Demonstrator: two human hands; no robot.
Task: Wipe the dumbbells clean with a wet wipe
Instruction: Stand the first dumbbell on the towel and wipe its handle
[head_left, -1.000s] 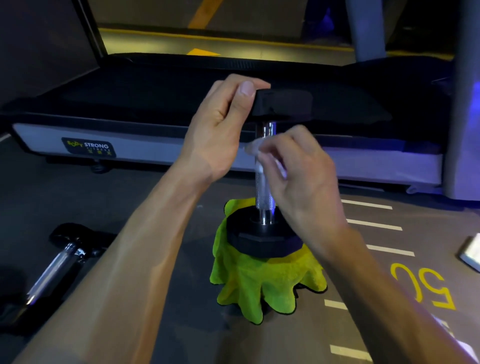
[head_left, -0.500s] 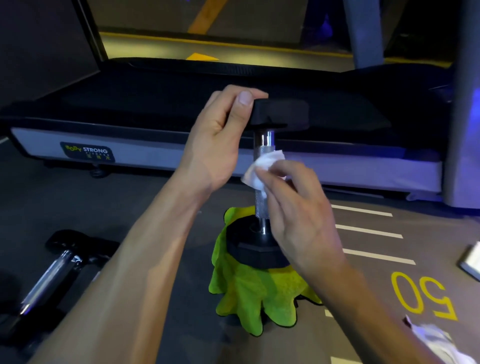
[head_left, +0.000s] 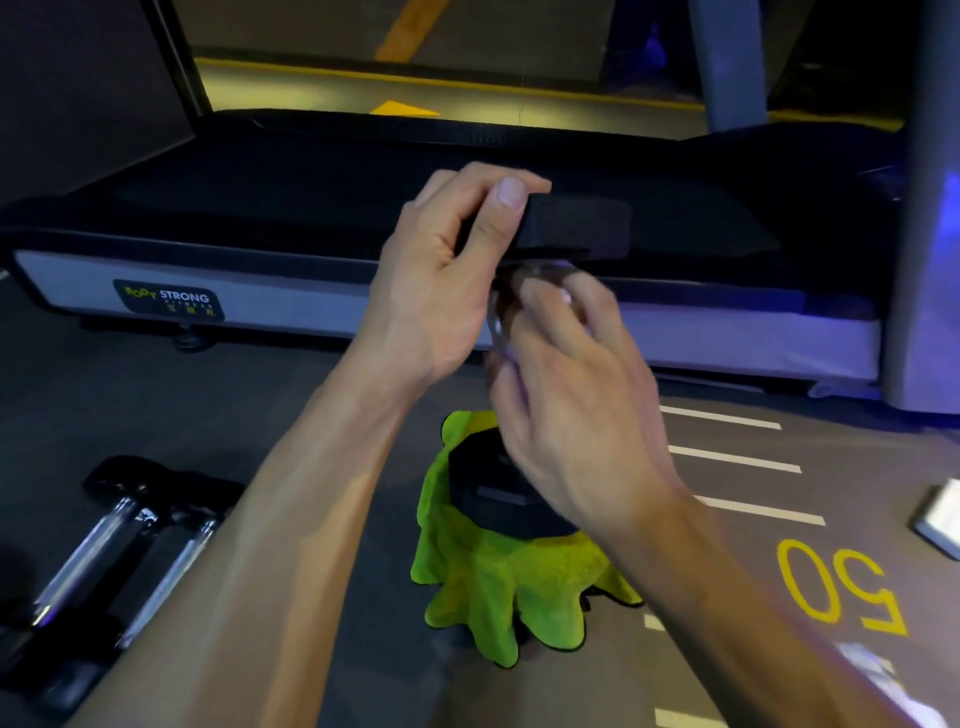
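**Head view: dumbbell stood on end, both hands at its upper half**

Head camera looks down on a black hex-ended dumbbell with a chrome handle (head_left: 571, 228) standing upright on a lime-green microfibre cloth (head_left: 498, 582) spread on the grey gym floor (head_left: 260, 395). The left hand (head_left: 441, 280) grips the top weight, thumb curled over its near edge. The right hand (head_left: 576, 395), blurred, curls around the handle just under that weight; a pale scrap at its fingers is probably the wet wipe (head_left: 498, 327). Two more chrome-handled dumbbells (head_left: 104, 545) lie at the floor's left edge. A black-decked treadmill (head_left: 260, 208) stands behind, with white lines and a yellow "50" painted at the right.
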